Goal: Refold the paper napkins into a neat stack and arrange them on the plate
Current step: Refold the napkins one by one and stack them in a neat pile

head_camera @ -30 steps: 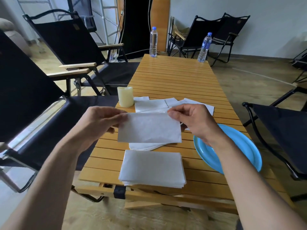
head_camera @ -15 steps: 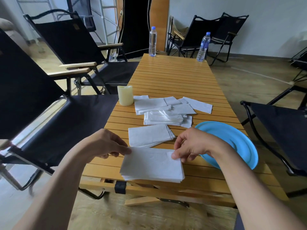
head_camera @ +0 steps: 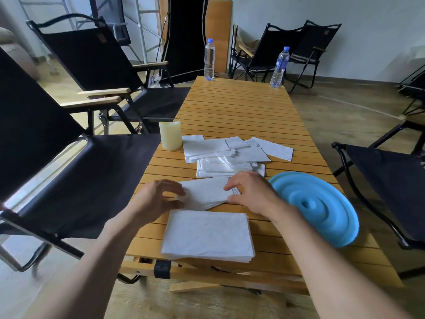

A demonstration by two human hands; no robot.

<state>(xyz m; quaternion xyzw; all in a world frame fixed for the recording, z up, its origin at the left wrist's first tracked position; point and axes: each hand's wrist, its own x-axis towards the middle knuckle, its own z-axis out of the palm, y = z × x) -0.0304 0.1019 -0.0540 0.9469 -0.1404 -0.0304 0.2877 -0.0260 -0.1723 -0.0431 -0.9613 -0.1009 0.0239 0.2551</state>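
Fetching the next napkin: left hand (head_camera: 158, 199), fingers spread, and right hand (head_camera: 250, 194) flank the middle pile (head_camera: 207, 194); can't tell if the right grips. Refolded stack (head_camera: 207, 236) at 6 o'clock, plate (head_camera: 315, 206) at 3, no napkins on it. Next: probably pinch the top sheet only.

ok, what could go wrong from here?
1. The fanned pile between the left hand and right hand has splayed edges; lifted by its ends, sheets may slide out.
2. The blue plate lies at the right edge of the table, beside the right forearm; a nudge could tip it.
3. The near stack sits at the near edge between the forearms.
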